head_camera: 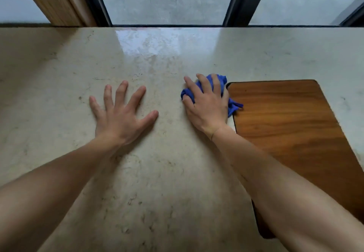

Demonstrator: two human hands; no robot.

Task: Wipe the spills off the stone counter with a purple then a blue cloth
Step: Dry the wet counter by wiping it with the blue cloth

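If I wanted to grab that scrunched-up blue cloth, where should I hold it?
Probably the top of the bunched blue cloth, from above, as the right hand does now with fingers curled over it. It is a soft wad on the stone counter, with no handle, and the wooden board crowds its right side.

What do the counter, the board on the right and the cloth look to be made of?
Counter: polished beige stone, probably marble, veined and reflecting the window. Board: wood or wood veneer, with visible grain and a satin sheen. Blue cloth under the right hand: soft bunched fabric, possibly microfibre.
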